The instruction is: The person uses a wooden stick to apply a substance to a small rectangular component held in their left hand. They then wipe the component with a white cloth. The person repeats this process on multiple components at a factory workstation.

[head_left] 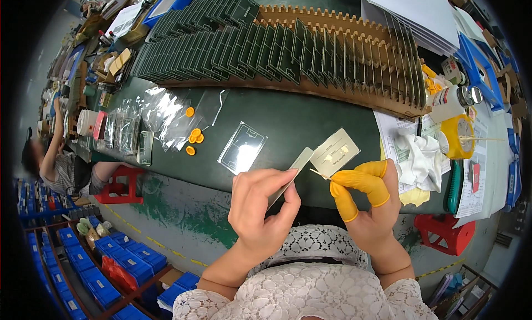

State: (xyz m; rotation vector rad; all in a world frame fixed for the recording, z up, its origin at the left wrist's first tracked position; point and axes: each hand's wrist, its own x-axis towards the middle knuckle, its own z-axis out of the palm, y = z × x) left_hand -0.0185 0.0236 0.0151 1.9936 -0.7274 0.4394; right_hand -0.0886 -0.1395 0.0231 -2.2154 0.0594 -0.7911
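My left hand (260, 206) pinches a thin flat panel (302, 162) by its edges, tilted so it shows nearly edge-on. My right hand (368, 201) wears yellow finger covers on several fingers and grips a thin pale stick (320, 174), its tip close to the panel's edge. Whether the tip touches the panel I cannot tell. Just beyond lies a pale card-like panel (332, 154) with small dark markings. Left of it, a dark panel with white outlines (243, 148) rests flat and glossy on the green tabletop (277, 109).
A long brown slotted rack (332, 95) holds many upright dark panels. Orange rolled finger covers (195, 136) lie by clear plastic bags (172, 112). At right are a crumpled white cloth (418, 162), yellow tape roll (459, 136), clear bottle (448, 104) and green-handled tool (454, 187). A co-worker (61, 165) sits left.
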